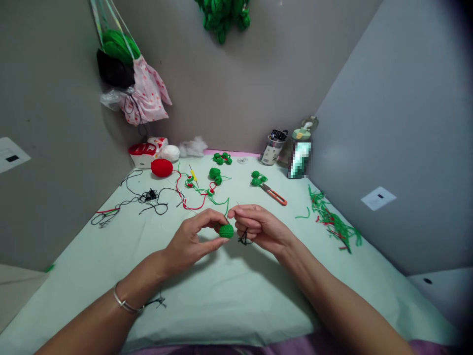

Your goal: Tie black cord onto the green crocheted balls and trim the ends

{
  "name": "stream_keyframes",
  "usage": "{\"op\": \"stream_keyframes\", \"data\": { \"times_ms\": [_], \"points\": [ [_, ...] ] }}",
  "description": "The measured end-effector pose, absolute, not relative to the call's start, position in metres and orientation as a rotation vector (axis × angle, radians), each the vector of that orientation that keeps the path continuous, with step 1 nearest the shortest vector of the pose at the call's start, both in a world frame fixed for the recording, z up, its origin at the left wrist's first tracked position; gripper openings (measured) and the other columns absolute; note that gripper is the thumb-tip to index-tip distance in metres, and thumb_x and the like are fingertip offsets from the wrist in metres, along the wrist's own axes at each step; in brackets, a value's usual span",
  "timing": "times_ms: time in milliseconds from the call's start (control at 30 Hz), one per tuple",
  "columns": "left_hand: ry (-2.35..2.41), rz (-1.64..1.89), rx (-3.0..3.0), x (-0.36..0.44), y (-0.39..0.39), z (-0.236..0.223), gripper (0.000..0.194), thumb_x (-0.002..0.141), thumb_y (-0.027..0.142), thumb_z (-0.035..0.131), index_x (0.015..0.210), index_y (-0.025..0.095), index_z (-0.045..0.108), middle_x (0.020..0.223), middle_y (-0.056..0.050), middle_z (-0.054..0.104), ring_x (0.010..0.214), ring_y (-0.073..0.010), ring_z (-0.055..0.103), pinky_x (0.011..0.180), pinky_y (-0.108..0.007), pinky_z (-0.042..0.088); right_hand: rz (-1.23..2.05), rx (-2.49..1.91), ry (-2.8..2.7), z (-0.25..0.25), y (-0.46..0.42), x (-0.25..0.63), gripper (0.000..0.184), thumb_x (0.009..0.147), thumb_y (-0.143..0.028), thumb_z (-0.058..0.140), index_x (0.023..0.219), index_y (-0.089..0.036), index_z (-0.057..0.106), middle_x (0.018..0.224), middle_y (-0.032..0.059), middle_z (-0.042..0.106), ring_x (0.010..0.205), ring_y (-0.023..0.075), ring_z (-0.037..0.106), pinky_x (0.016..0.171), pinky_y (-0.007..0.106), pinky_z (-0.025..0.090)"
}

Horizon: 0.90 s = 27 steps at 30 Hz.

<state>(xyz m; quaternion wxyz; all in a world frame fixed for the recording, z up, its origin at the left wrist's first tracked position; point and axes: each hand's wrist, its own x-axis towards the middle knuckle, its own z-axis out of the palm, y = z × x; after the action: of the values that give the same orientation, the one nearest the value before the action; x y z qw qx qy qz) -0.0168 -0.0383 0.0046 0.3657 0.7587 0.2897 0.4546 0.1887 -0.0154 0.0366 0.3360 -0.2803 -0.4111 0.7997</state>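
Between thumb and fingers, my left hand [197, 234] holds a small green crocheted ball [226, 231] above the table. A green yarn tail [227, 206] rises from its top. Just to the right, my right hand [258, 224] is closed in a pinch, its thumb and forefinger on what looks like a thin needle [237, 202]. Dark thread [244, 237] hangs in a loose tangle below its curled fingers. The two hands are close together, with the ball between them. Whether thread runs from the needle into the ball is too fine to make out.
Behind the hands lie orange-handled thread snips [275, 195], a yellow-handled crochet hook [193, 173], green crocheted pieces [215, 174] and a red yarn ball [161, 168]. Black thread [150, 195] sprawls left; yarn scraps [334, 219] lie right. A pen cup [272, 151] and bottle [300, 155] stand behind.
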Motion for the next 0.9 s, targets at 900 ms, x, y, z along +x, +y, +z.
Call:
{"op": "stream_keyframes", "data": {
  "times_ms": [900],
  "points": [
    [0.935, 1.476, 2.021, -0.018, -0.042, 0.001, 0.044, 0.083, 0.005, 0.064, 0.121, 0.026, 0.055, 0.104, -0.004, 0.061, 0.096, -0.0178, 0.063, 0.090, -0.035, 0.053, 1.678, -0.815, -1.800, 0.053, -0.041, 0.192, 0.028, 0.098, -0.037, 0.054, 0.106, -0.015, 0.069, 0.058, -0.0059, 0.042, 0.053, 0.0069, 0.036, 0.053, 0.022, 0.030]
  ]
}}
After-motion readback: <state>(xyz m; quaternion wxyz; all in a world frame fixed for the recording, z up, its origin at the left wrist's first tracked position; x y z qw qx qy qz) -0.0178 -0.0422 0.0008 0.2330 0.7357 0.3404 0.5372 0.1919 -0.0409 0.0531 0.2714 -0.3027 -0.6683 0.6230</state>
